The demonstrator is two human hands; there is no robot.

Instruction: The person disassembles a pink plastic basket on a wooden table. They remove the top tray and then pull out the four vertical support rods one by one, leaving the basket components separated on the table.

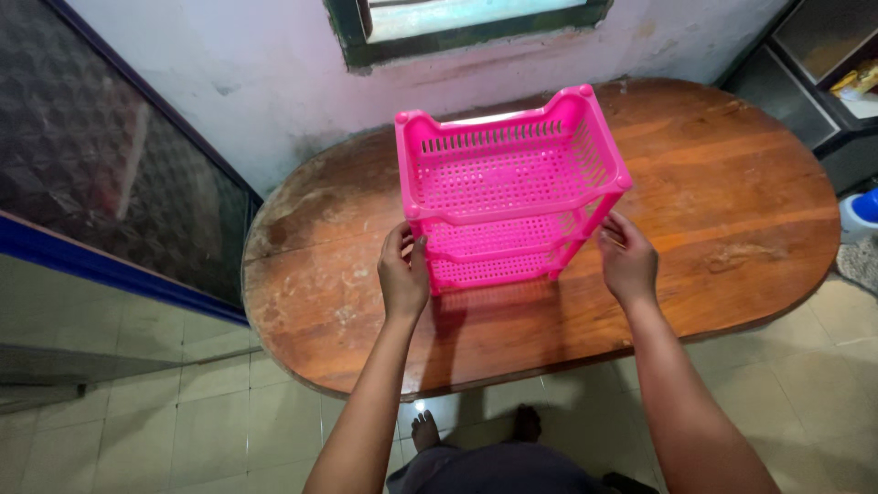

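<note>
A bright pink plastic rack [508, 174] with three perforated tiers stands upright on an oval wooden table [732, 183]. My left hand [403, 273] grips the rack's front left corner post, fingers curled around it. At the front right corner post, my right hand [626, 259] holds on at about the middle tier. The rack's tiers look empty. Its lower tiers are partly hidden under the top basket.
A stained white wall with a dark-framed window [457, 27] lies behind the table. A patterned dark glass panel with a blue frame [101, 183] stands at left. Shelving [823, 64] and a blue-and-white container [860, 215] are at right. Pale floor tiles [183, 412] lie below.
</note>
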